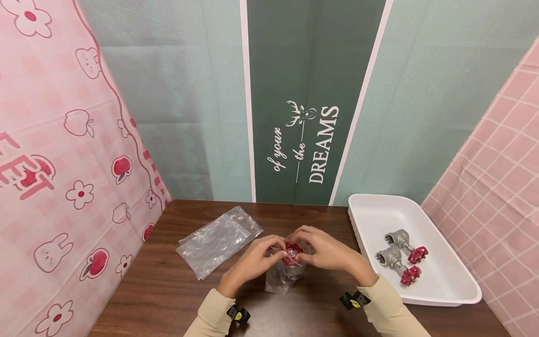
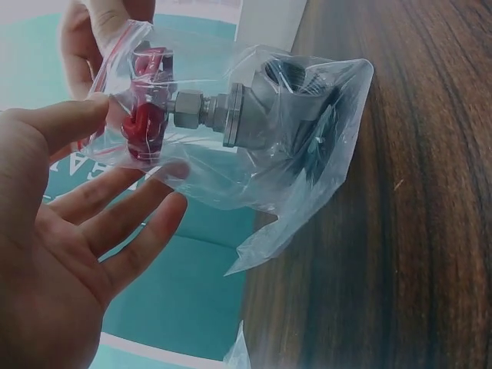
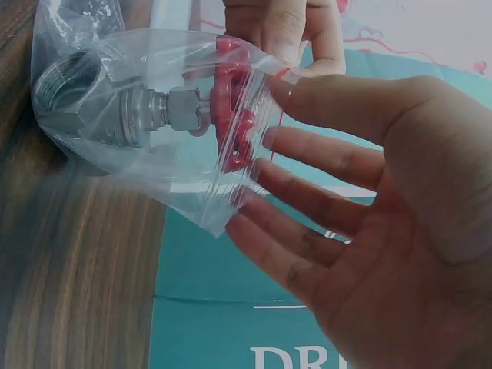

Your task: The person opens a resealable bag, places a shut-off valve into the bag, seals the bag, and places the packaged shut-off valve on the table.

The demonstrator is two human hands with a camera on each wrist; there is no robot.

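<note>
Your left hand and right hand angle inward, thumbs and fingertips pinching the mouth of the clear bag, other fingers loosely spread, valve upright inside it, red handwheel between them, over the table.

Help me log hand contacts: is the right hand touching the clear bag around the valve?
Touching. The right wrist view shows it: the right hand has its thumb against the red-lined edge of the clear bag.
</note>
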